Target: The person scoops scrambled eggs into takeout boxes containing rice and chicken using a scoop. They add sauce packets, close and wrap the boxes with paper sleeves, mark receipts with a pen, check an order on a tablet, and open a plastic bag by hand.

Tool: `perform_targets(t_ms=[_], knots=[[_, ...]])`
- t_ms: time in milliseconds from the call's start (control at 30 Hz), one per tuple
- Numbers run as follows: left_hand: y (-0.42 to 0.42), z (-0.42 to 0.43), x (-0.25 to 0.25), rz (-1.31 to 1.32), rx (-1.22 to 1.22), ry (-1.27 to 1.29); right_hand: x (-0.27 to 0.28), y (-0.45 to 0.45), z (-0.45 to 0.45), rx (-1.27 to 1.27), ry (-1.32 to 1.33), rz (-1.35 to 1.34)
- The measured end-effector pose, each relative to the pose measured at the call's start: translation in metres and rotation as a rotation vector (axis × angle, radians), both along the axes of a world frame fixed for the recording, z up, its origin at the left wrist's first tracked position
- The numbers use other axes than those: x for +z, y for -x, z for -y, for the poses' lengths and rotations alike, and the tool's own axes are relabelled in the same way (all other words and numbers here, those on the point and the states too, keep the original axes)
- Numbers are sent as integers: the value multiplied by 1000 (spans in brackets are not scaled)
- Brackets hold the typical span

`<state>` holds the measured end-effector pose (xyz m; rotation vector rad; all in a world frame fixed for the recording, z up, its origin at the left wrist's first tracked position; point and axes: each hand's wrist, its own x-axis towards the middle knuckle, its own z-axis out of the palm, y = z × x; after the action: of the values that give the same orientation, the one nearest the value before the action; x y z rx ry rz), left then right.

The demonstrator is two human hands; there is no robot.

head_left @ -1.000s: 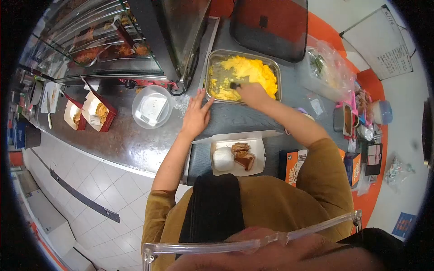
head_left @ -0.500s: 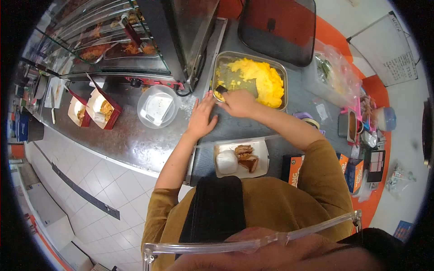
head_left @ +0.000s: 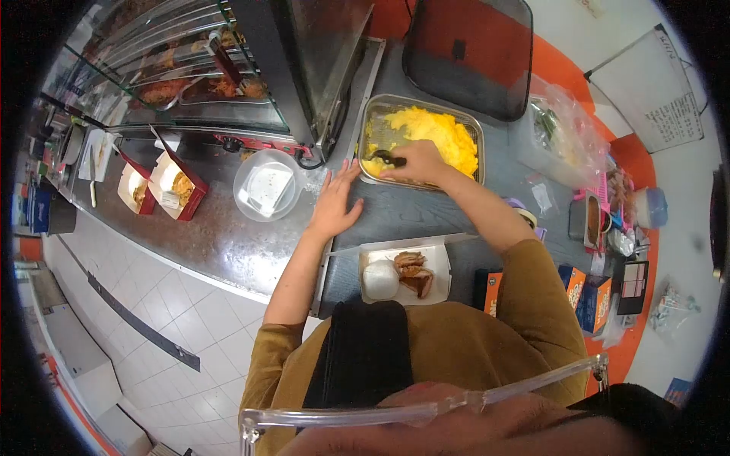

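My right hand (head_left: 420, 163) is closed round a black utensil (head_left: 389, 159), held over the left front part of a metal tray (head_left: 479, 163). Yellow food that looks like scrambled egg (head_left: 433, 133) covers the tray's right side, with smaller bits at the left. My left hand (head_left: 334, 204) lies flat on the counter beside the tray's front left corner, fingers spread and holding nothing. Nearer my body stands an open white box (head_left: 439, 262) with a white mound, probably rice (head_left: 380, 280), and browned meat pieces (head_left: 413, 273).
A round plastic container (head_left: 266, 185) and two red food boxes (head_left: 182, 190) stand at the left, below a glass display case (head_left: 205, 121). Behind the tray lies a dark lid (head_left: 468, 57). A bagged clear tub (head_left: 551, 144) and orange boxes (head_left: 593, 300) are at the right.
My right hand first moved left with the utensil to the tray's front left corner, then slightly right. My left hand has stayed flat. The view has shifted a little.
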<state>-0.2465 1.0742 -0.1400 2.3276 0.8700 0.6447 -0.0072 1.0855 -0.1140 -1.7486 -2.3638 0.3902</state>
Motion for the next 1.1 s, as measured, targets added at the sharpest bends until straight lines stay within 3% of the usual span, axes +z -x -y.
perform_targets(t_ms=[100,167,200,300,533,567,667,733,833,900,933,1000,1100], knots=[[9,4,2,100,64,26,-19,-14,-2,-99,-57,-161],[20,14,7,325,179,98,-19,-24,-4,-178,29,-224],[27,20,10,326,176,98,-17,-29,-5,-259,119,-287],[55,43,20,388,268,140,-9,-47,-5,-328,60,-416],[101,103,19,344,413,136,104,-26,76,-347,-56,-506],[103,109,17,343,426,134,119,-21,98,-460,158,-555],[99,126,16,360,438,124,143,-2,161,-412,289,-707],[95,133,12,386,423,151,136,3,197,-410,414,-646],[91,140,11,370,380,83,89,14,243,-456,381,-545],[89,142,15,375,354,80,59,28,262,-498,112,-290],[88,143,16,379,339,68,44,34,269,-502,106,-290],[86,146,18,382,317,57,20,48,280,-501,167,-6],[85,148,22,378,305,44,9,57,295,-465,85,-105]])
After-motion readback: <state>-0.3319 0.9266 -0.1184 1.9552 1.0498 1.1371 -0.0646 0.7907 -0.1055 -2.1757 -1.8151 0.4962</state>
